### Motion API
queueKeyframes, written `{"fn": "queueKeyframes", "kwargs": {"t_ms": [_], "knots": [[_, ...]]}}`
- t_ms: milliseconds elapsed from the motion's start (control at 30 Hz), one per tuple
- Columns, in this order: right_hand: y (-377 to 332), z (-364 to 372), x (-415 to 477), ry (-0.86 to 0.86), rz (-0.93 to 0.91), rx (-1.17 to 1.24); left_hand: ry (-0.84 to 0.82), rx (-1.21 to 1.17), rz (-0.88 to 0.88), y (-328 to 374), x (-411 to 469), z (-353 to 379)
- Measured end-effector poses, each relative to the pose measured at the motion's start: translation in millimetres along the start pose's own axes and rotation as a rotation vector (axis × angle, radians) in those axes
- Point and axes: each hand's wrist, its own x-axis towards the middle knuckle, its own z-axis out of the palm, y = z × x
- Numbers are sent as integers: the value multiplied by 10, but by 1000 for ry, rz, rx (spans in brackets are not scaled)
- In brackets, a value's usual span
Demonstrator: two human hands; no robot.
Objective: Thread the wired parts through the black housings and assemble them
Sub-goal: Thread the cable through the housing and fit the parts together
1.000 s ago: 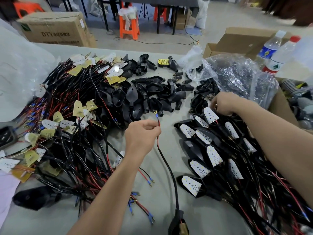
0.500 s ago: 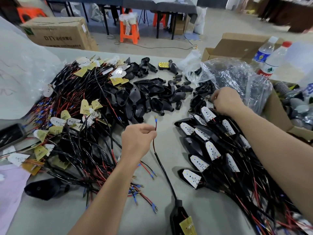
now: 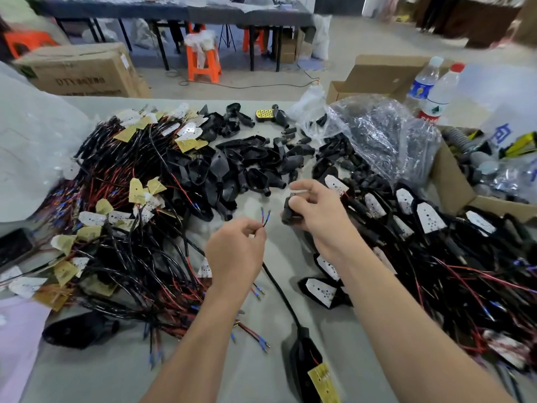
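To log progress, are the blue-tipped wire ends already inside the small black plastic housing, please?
No, the blue-tipped wire ends stand apart from the small black plastic housing in the right hand.

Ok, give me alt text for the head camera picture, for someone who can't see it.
A person's left hand pinches a cable's two wire ends while the right hand holds a black housing beside them, over a table heaped with wired parts.

Pale grey floor point(image 3: 241, 80) beyond, long dark tables point(image 3: 186, 11), an orange stool point(image 3: 203, 64) (plastic draped over it).
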Motion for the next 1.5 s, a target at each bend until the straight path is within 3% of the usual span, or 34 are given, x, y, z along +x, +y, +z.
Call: {"fn": "queueKeyframes", "kwargs": {"t_ms": [167,433,667,833,1000,1333,1500], "knots": [[77,21,-177,3,89,138,-34,-109,-19,-39,-66,-50],[136,-16,-401,1,43,221,-168,-404,3,37,-208,-145],[-88,22,-409,140,-59,267,-201,-416,47,144,-254,-210],[-156,29,-425,85,-133,201,-148,-331,69,190,-252,-288],[-192,-11,-389,104,-140,359,-131,-303,70,180,-249,-381],[-161,-27,-428,-41,-160,135,-114,-351,55,122,-268,-410],[-113,-36,-424,-20,-149,44,-83,-375,49,108,-303,-414]]}}
